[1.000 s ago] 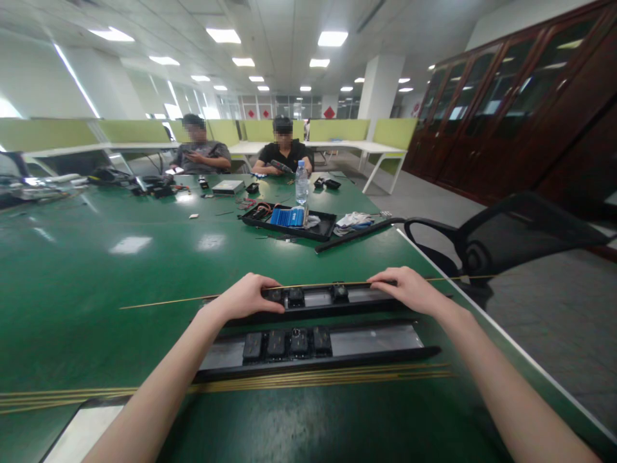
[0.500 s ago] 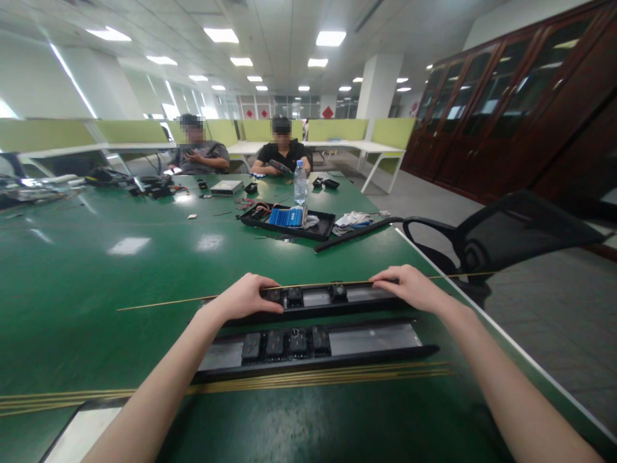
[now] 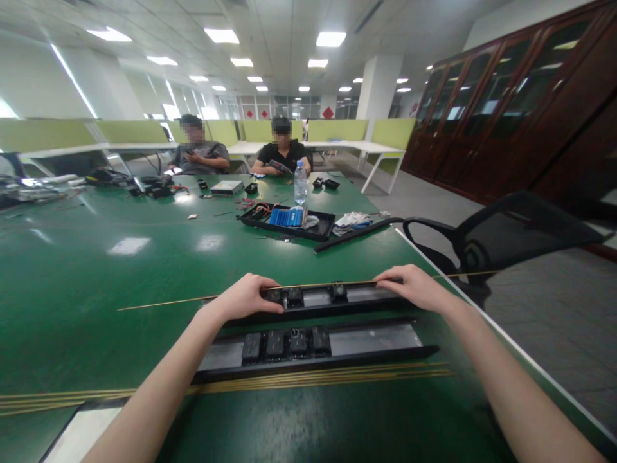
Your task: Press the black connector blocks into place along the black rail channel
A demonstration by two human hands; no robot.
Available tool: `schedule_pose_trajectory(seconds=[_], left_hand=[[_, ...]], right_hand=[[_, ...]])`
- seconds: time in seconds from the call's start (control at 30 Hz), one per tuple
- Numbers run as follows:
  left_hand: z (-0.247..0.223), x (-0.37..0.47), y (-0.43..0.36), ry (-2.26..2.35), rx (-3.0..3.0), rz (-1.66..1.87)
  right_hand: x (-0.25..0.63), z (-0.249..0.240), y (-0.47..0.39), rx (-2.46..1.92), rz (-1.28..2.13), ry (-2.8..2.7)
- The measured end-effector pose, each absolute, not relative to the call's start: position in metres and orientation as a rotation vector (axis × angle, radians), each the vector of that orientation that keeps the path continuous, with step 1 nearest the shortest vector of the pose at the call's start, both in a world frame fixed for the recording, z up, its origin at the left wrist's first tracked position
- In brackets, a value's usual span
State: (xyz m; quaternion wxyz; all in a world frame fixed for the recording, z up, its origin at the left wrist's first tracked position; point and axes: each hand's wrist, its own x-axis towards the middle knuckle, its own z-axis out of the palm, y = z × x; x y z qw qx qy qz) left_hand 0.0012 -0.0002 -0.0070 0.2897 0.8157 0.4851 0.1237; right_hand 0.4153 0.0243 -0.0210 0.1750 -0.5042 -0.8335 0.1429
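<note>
A thin yellow rod (image 3: 315, 284) lies along the far edge of a long black channel (image 3: 308, 313) and sticks out past both its ends. My left hand (image 3: 249, 296) is closed over the channel's left part, fingers at the rod and thumb on the near side. Toward the right end, the fingers of my right hand (image 3: 409, 283) pinch the rod at the far edge; the fingertips are partly hidden. Small black blocks (image 3: 339, 292) sit inside this channel. Nearer to me lies a second black channel (image 3: 376, 341), with several black blocks (image 3: 274, 344) in its left half.
Several loose yellow rods (image 3: 318, 381) lie in front of the near channel. Beyond my hands are a black tray (image 3: 321, 225) with a blue part, a water bottle (image 3: 300, 183), gloves (image 3: 354, 222) and a black strip (image 3: 357, 236). Two people sit across the green table (image 3: 159, 270).
My right hand has slid slightly to the right along the rod. The left hand and both channels look unmoved.
</note>
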Motion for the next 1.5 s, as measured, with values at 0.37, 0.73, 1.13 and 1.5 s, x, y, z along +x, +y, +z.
schedule_pose_trajectory(seconds=[0.37, 0.73, 1.13, 1.5], left_hand=[[-0.007, 0.001, 0.0, 1.302, 2.186, 0.324], [-0.006, 0.003, -0.002, 1.326, 2.162, 0.317], [-0.007, 0.002, -0.001, 1.324, 2.163, 0.319], [-0.009, 0.0, 0.001, 1.318, 2.2, 0.327]], right_hand=[[0.422, -0.017, 0.024, -1.457, 0.414, -2.364], [0.427, -0.012, 0.022, -1.476, 0.419, -2.346], [0.442, -0.016, 0.028, -1.481, 0.369, -2.354], [0.456, -0.014, 0.029, -1.599, 0.141, -2.359]])
